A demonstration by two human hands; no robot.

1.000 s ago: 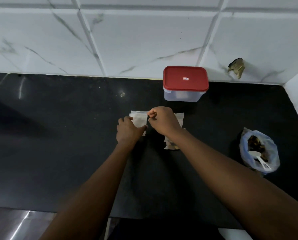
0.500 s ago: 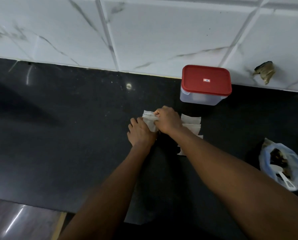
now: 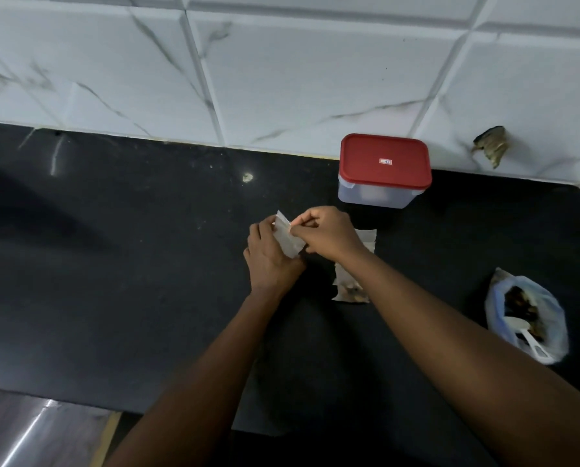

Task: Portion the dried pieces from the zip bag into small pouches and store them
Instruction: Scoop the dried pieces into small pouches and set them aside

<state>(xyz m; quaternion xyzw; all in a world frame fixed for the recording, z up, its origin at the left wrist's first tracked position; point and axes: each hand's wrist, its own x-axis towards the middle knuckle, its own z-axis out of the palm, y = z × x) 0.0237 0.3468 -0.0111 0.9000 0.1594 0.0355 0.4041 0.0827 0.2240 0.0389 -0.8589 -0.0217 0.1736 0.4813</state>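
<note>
now, step: likely sealing pouch [image 3: 287, 240]
left hand [image 3: 270, 261]: grips pouch — hold steady
right hand [image 3: 329, 234]: pinches its top — press evenly across

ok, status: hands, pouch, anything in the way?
Left hand holds small pouch, right hand pinches its top edge. Zip bag with scoop sits open to the right, untouched. Red-lidded container shut behind. Nothing blocking.

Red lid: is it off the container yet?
No, the red lid sits shut on the clear container by the wall, while the left hand and right hand hold a small pouch.
</note>
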